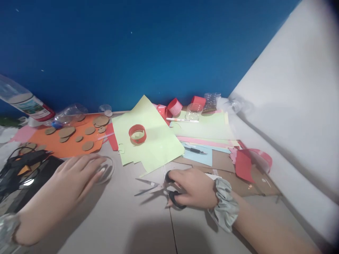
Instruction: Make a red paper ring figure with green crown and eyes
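My right hand (194, 187) grips a pair of scissors (155, 185) by the black handles, finger and thumb through the loops. The blades are spread apart and point left over the grey table (132, 225). My left hand (82, 171) is closed over the left side of a round clear plastic piece (109, 173), its thumb against the near side; the fingers hide part of it. Beyond the hands, a red paper ring (137, 141) sits on a light green sheet (159, 148).
Brown cardboard discs (67, 132) lie on orange paper (58, 150) at left, near a plastic bottle (34, 107). A black pen (194, 150), a white marker (182, 120), coloured papers and red paper strips (243, 165) lie at right. A blue wall (159, 53) stands behind.
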Available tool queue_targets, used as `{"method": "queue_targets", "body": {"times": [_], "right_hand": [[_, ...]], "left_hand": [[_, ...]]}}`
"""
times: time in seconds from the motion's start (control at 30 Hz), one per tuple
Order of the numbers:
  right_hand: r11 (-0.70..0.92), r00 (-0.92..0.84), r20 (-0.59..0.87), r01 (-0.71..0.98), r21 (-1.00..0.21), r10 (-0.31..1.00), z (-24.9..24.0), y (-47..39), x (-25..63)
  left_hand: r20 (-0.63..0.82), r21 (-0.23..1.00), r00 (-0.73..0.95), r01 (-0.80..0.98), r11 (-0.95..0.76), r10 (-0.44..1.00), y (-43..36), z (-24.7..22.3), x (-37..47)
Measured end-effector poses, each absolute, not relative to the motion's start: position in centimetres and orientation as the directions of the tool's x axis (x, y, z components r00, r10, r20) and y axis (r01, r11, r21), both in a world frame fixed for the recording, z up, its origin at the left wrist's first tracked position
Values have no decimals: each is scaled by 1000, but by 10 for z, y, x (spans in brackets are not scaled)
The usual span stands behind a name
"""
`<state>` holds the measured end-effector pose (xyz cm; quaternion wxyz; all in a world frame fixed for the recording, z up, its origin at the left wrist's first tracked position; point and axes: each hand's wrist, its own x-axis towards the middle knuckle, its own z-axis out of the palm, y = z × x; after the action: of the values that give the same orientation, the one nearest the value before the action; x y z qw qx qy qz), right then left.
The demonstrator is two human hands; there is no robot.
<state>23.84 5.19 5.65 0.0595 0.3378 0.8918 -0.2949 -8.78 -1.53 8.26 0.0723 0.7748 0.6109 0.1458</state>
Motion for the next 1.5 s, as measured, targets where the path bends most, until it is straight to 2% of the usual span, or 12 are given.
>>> {"method": "queue_targets", "body": {"times": [0.17, 0.27, 0.37, 0.47, 0.57, 0.8, 1.17, 1.33, 1.5], "right_hand": [[604, -774, -280, 623, -497, 568, 50, 49, 238], [629, -770, -255, 629, -457, 584, 47, 46, 237], [636, -769, -247, 631, -444, 590, 48, 44, 237], [652, -782, -238, 615, -444, 576, 51, 42, 237], [661, -780, -226, 618, -426, 583, 52, 40, 237], [668, -777, -240, 625, -405, 582, 53, 39, 235], [666, -769, -246, 636, -390, 590, 52, 38, 234], [656, -759, -252, 648, -387, 600, 50, 38, 235], [633, -749, -263, 658, -408, 609, 51, 40, 236]], "left_hand": [[187, 167, 522, 818, -550, 832, -11, 111, -34], [84, 96, 613, 779, -619, 785, -12, 117, -6], [-89, 84, 560, 828, -554, 823, -12, 117, 7], [-249, 140, 450, 893, -428, 858, -13, 115, 8], [-325, 205, 386, 920, -335, 863, -15, 113, 8], [-338, 275, 381, 915, -297, 861, -15, 108, 6], [-394, 189, 370, 929, -319, 841, -13, 108, 8], [-348, 194, 393, 919, -344, 851, -13, 104, 8], [-205, 237, 438, 890, -390, 875, -14, 98, 2]]}}
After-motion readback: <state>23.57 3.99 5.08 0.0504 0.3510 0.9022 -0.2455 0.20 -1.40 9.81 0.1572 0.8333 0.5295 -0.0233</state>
